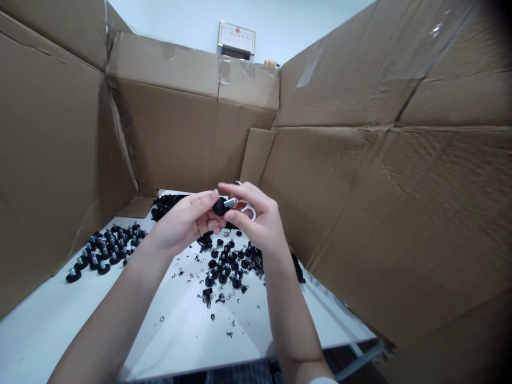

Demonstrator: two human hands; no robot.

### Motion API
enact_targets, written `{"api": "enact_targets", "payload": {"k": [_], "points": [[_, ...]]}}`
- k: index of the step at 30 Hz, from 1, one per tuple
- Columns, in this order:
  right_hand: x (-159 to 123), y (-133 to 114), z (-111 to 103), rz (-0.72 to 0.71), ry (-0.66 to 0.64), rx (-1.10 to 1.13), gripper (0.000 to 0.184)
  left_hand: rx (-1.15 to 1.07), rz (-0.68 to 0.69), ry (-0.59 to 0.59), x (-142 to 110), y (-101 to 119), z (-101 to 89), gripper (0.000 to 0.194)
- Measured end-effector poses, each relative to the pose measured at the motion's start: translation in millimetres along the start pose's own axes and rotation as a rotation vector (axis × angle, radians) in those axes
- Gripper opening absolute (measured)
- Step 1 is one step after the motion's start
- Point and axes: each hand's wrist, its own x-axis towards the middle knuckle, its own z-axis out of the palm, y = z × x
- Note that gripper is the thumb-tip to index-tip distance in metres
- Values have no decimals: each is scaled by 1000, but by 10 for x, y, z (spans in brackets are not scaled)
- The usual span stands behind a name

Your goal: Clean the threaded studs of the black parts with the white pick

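Left hand (181,224) clamps black knob (220,206), right hand (258,220) white scissors (248,212), over white table (52,325), cardboard walls (400,186) around.

Bright light; glare on white tabletop (52,346); right hand (258,216) sharp; edges bowed, top-right corner dark.

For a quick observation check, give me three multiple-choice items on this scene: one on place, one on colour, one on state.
1. Where are the black studded feet on the white table?
A) left of the hands B) right of the hands C) behind the cardboard

2. What colour is the looped handle at the right hand?
A) black B) white C) red

3. The black foot in the left hand is:
A) lying on the table B) standing in a carton C) held up off the table

1 A: the cluster lies left of both hands.
2 B: the loop shows white beside that hand.
3 C: the left hand grips it above the table.
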Motion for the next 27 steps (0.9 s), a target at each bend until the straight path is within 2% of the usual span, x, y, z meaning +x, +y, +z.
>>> {"api": "enact_targets", "payload": {"k": [2, 5, 11, 17, 19, 22, 25, 27], "points": [[0, -4, 65, 19, 40, 48, 17, -37, 20, 16, 13, -25, 15, 28], [0, 10, 152, 115, 206, 104, 4, -89, 70, 84, 35, -48, 10, 24], [-17, 1, 272, 157, 373, 80, 8, -66, 150, 189, 37, -52, 61, 26], [-17, 23, 262, 163, 474, 98, 9, -47, 257, 297, 53, -74, 102, 27], [-26, 23, 235, 131, 468, 26, 11, 52, 320, 377, 66, -92, 68, 26], [-47, -9, 185, -3, 447, -204, 11, 406, 490, 473, 56, -89, 9, 24], [-48, -28, 103, -92, 534, -354, 12, 699, 598, 396, -4, -33, -11, 20], [-32, -6, 24, -82, 625, -349, 14, 731, 593, 308, -52, 21, -3, 18]]}}
